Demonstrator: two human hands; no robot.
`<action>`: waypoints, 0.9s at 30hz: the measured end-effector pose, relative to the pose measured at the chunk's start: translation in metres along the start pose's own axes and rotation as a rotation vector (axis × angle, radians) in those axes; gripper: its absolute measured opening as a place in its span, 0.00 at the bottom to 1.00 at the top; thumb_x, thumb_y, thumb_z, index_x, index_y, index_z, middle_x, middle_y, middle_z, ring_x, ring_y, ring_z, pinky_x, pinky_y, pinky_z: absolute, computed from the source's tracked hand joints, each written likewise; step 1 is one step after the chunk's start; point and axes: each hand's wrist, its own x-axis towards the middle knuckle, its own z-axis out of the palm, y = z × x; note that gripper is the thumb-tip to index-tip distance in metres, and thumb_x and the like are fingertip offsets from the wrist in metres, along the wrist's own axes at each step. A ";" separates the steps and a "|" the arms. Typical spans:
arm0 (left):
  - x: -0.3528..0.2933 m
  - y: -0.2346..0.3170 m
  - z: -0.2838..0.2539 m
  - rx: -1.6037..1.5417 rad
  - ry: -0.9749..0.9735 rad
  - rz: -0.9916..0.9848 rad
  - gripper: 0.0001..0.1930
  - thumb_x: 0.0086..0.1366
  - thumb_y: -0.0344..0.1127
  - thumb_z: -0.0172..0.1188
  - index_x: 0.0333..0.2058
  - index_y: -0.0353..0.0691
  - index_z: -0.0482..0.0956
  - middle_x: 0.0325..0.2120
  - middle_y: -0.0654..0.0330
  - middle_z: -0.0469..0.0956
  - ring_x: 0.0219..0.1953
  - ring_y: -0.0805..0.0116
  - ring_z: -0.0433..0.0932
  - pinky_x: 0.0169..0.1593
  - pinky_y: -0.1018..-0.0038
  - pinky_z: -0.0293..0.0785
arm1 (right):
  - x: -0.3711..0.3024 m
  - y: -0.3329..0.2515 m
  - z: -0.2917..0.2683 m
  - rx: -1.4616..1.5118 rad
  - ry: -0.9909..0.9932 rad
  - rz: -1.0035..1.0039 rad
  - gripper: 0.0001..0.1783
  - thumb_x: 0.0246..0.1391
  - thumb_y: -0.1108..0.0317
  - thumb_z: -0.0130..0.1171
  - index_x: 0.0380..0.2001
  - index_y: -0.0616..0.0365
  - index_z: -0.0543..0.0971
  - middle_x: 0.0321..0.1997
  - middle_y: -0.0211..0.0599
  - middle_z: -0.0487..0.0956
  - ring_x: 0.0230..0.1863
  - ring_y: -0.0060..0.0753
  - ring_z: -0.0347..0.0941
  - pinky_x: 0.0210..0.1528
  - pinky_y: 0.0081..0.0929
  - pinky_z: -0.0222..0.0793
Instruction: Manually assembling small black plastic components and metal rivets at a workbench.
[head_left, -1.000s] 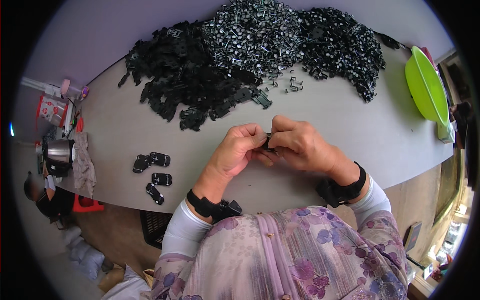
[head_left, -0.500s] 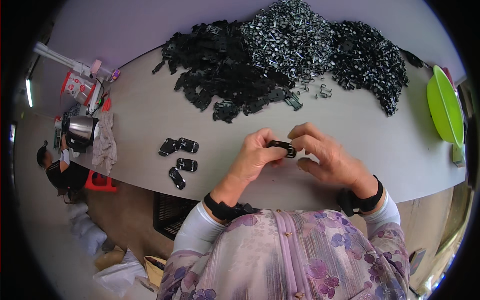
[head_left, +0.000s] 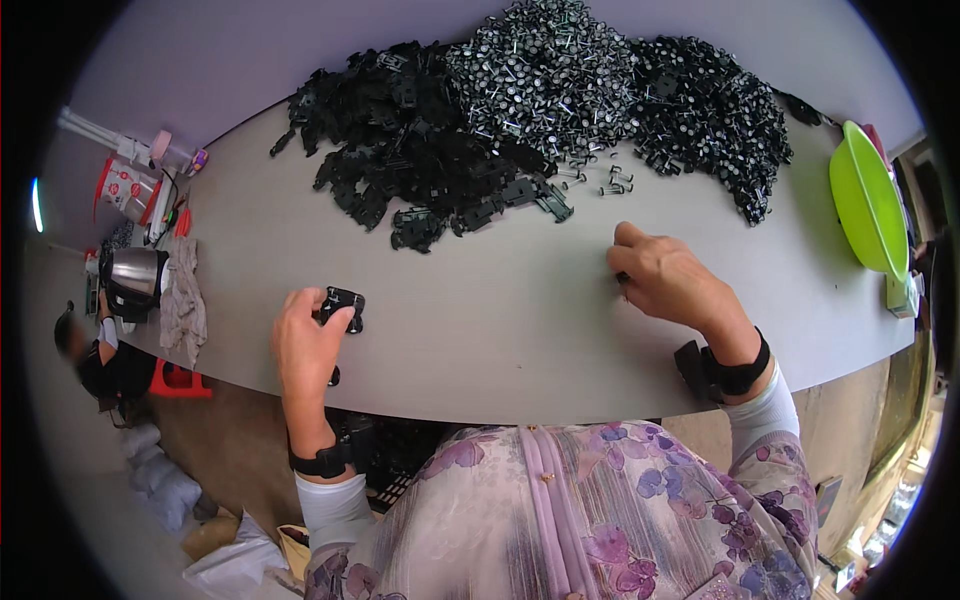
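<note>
My left hand (head_left: 307, 338) is at the left part of the table, its thumb and fingers curled around a small black toy car base (head_left: 345, 298) with silvery marks. It partly covers a group of such bases, so I cannot tell how many lie beneath; one dark end (head_left: 335, 376) shows beside the wrist. Over the middle right of the table, my right hand (head_left: 672, 282) is closed, fingers bent inward. A bit of something small and dark peeks out at its fingertips, too hidden to name.
Along the back lie a heap of black plastic bases (head_left: 400, 150), a mound of silvery wheel-and-axle pieces (head_left: 545, 80) and more dark wheel pieces (head_left: 710, 110). A green basin (head_left: 868, 205) stands at right. A cloth (head_left: 183, 290) and steel kettle (head_left: 135, 275) are at left, near another person (head_left: 95, 350).
My hands have parted from the black base they worked on together. The left has swung left to the group of bases; the right has closed and moved slightly right. The view has shifted slightly.
</note>
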 end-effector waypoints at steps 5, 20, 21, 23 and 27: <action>0.042 0.064 0.036 -0.178 -0.089 0.131 0.16 0.49 0.27 0.67 0.38 0.31 0.76 0.36 0.49 0.77 0.34 0.50 0.76 0.39 0.64 0.73 | 0.034 0.012 0.005 -0.218 0.078 0.162 0.04 0.42 0.76 0.55 0.25 0.62 0.72 0.34 0.44 0.73 0.40 0.49 0.73 0.40 0.43 0.69; 0.065 0.080 0.069 -0.277 -0.027 0.195 0.15 0.49 0.25 0.65 0.37 0.29 0.76 0.35 0.54 0.75 0.32 0.61 0.78 0.36 0.70 0.75 | 0.091 0.024 0.032 -0.112 0.610 0.134 0.03 0.43 0.71 0.57 0.22 0.57 0.75 0.31 0.39 0.72 0.37 0.46 0.70 0.38 0.44 0.63; 0.065 0.083 0.068 -0.266 -0.023 0.193 0.15 0.49 0.25 0.65 0.37 0.29 0.76 0.35 0.54 0.75 0.32 0.61 0.78 0.36 0.70 0.75 | 0.092 0.023 0.033 -0.171 0.548 0.200 0.05 0.44 0.68 0.58 0.21 0.56 0.75 0.30 0.37 0.71 0.38 0.44 0.69 0.39 0.42 0.60; 0.067 0.090 0.070 -0.671 -0.090 0.055 0.10 0.51 0.27 0.66 0.31 0.32 0.75 0.31 0.58 0.76 0.24 0.70 0.76 0.28 0.76 0.73 | 0.093 0.023 0.034 -0.217 0.487 0.259 0.07 0.45 0.64 0.58 0.20 0.55 0.76 0.29 0.35 0.70 0.39 0.41 0.67 0.39 0.40 0.57; 0.063 0.102 0.068 -1.580 -0.506 -0.282 0.08 0.61 0.36 0.62 0.28 0.40 0.73 0.23 0.61 0.76 0.19 0.71 0.77 0.21 0.76 0.73 | 0.080 0.022 0.028 -0.265 0.464 0.217 0.05 0.42 0.67 0.57 0.19 0.55 0.77 0.29 0.36 0.70 0.38 0.40 0.68 0.40 0.39 0.55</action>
